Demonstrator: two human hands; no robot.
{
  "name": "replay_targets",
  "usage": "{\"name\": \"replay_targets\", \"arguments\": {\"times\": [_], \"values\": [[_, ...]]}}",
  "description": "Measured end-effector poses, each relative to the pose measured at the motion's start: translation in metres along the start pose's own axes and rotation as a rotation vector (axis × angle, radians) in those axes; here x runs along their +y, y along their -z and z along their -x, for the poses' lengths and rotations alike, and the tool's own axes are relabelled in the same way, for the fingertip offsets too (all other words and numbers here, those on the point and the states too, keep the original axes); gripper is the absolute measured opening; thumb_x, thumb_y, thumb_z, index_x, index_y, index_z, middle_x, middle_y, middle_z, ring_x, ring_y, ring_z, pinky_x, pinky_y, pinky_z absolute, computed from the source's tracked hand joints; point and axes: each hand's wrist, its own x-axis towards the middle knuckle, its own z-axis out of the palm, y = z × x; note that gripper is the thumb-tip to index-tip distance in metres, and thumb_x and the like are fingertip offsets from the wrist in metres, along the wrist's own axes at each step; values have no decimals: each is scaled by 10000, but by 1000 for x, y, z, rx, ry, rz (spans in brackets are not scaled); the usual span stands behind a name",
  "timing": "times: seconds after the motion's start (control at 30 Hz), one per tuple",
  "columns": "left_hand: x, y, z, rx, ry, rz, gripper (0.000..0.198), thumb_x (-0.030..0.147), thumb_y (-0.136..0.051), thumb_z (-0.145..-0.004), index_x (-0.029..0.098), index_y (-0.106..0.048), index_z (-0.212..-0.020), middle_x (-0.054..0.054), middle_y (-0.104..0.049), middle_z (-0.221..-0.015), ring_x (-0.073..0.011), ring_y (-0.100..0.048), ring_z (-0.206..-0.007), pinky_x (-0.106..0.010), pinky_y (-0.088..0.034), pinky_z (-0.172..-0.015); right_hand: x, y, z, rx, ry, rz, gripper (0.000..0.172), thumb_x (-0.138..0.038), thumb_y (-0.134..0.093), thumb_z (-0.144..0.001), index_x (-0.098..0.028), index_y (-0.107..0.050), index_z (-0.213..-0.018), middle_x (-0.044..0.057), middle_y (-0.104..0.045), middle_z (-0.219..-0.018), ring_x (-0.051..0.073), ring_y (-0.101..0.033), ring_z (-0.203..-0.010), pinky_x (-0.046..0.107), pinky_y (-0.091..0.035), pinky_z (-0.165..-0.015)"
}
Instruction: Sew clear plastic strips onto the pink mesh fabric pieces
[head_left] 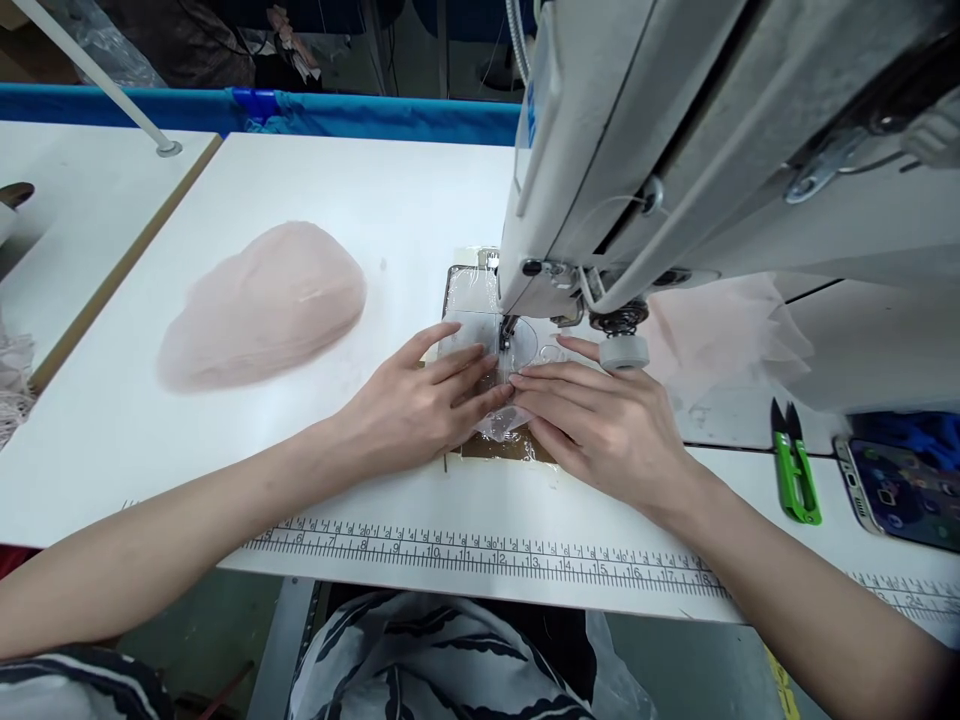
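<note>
A small piece of sheer pale fabric [501, 424] lies by the presser foot [507, 332] of a sewing machine [600, 150]. My left hand [416, 410] rests palm down at its left, fingers stretched and spread over the fabric and the plate. From the right, my right hand [607, 425] reaches to the same fabric, its fingertips close together on it and the thumb near them. Both sets of fingertips almost meet just in front of the foot. The fabric's part beneath my fingers is hidden.
Pale pink sheer pieces [277, 305] lie stacked on the left, and more sheer fabric [727, 330] sits right of the machine. Green thread snips [795, 465] and a phone [904, 490] lie at right. A printed ruler [465, 555] runs along the white table's front edge.
</note>
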Motion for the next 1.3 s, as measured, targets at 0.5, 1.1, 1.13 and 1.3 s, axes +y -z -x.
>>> {"name": "replay_targets", "arguments": {"times": [0.5, 1.1, 1.13, 1.3], "values": [[-7, -6, -6, 15, 92, 135, 324, 222, -465, -996, 213, -608, -1287, -113, -676, -1267, -259, -642, -1194, -616, -320, -1169, 5, -6, 0, 16, -38, 23, 159, -100, -581, -887, -172, -722, -876, 54, -782, -992, 193, -744, -865, 400, -563, -918], [-4, -7, 0, 72, 98, 109, 325, 141, -465, -974, 218, -585, -1266, -63, -691, -1251, -205, -659, -1166, -580, -303, -1208, 10, -11, 3, 7, -44, 35, 201, -118, -618, -893, -244, -755, -969, 11, -770, -1055, 208, -731, -931, 454, -561, -947], [-4, -7, 0, 82, 88, 108, 322, 138, -465, -971, 201, -588, -1262, -74, -694, -1243, -211, -667, -1152, -587, -307, -1205, 9, -11, 3, 6, -43, 39, 198, -119, -619, -894, -242, -755, -967, 12, -770, -1056, 208, -732, -929, 452, -564, -945], [-6, -8, 0, 54, 76, 92, 345, 152, -412, -985, 153, -578, -1288, -95, -676, -1268, -229, -659, -1164, -635, -288, -1204, 9, -12, 2, 20, -12, 93, 170, -118, -610, -904, -214, -747, -938, 19, -772, -1045, 201, -739, -899, 422, -583, -899]]}}
